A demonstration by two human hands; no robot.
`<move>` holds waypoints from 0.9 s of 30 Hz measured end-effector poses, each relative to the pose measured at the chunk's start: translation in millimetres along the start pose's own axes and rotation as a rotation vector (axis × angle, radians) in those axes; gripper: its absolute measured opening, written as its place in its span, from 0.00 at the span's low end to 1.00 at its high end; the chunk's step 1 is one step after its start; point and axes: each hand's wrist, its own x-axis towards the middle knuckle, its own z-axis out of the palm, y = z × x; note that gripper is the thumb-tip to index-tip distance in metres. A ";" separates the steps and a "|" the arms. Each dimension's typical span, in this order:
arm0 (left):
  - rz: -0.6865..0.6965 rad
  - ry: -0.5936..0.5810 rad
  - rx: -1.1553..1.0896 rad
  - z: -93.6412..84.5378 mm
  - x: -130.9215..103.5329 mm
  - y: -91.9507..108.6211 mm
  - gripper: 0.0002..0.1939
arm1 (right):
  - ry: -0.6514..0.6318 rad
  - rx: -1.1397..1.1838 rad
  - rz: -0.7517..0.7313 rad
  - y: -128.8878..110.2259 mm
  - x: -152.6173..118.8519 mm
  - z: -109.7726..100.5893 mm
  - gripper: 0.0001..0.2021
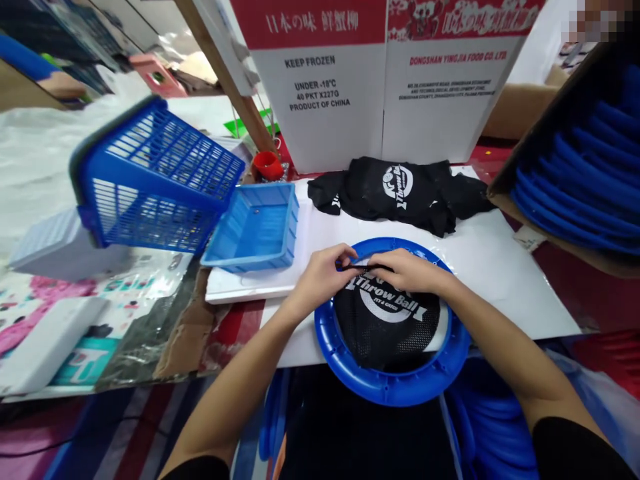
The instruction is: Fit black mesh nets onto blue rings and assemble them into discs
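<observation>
A blue plastic ring [331,352] rests on the front edge of the white board, partly over my lap. Inside it lies a black mesh cloth [367,333] printed "Throw Ball" in white. My left hand [327,275] pinches the cloth's top edge near the ring's upper left. With its fingers closed, my right hand [404,270] grips the same edge a little to the right. A short dark strip of the edge stretches between both hands. Behind the ring is a pile of more black mesh cloths [425,193] with the same print.
A light blue tray [250,263] and a tilted blue basket [150,173] stand at left, near a red roll [269,165]. White cartons [340,133] rise at the back. At right, a cardboard box [565,250] holds several blue rings. Another person's hand [63,85] shows at far left.
</observation>
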 end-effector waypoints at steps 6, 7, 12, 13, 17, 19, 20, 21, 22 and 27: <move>-0.039 -0.093 -0.016 8.4 1.4 5.7 0.01 | -0.193 0.054 0.144 -10.6 1.4 -21.8 0.04; -0.028 -0.118 -0.039 11.5 1.2 7.9 0.01 | -0.232 0.035 0.168 -13.3 3.2 -27.1 0.04; -0.004 -0.151 -0.122 24.0 -1.1 15.6 0.05 | -0.328 0.030 0.148 -9.7 11.9 -35.3 0.05; -0.011 -0.140 -0.134 24.8 -1.7 16.1 0.05 | -0.287 0.050 0.128 -5.6 11.5 -32.5 0.05; -0.020 -0.098 -0.154 25.0 -3.3 15.0 0.04 | -0.038 0.062 0.062 11.2 3.2 -17.2 0.04; -0.017 -0.096 -0.155 25.0 -3.8 13.7 0.04 | 0.047 0.046 0.030 16.2 0.3 -11.7 0.04; -0.025 -0.096 -0.163 25.2 -4.0 13.0 0.04 | 0.078 0.041 0.021 17.7 -0.2 -10.0 0.04; -0.038 -0.094 -0.173 25.7 -4.3 12.3 0.03 | 0.100 0.041 0.011 18.8 0.0 -8.7 0.05; -0.052 -0.091 -0.183 26.3 -4.5 11.8 0.03 | 0.113 0.043 -0.001 19.6 0.6 -7.8 0.05; -0.049 -0.091 -0.201 29.5 -6.4 12.6 0.05 | 0.149 0.072 -0.116 22.6 3.7 -5.2 0.06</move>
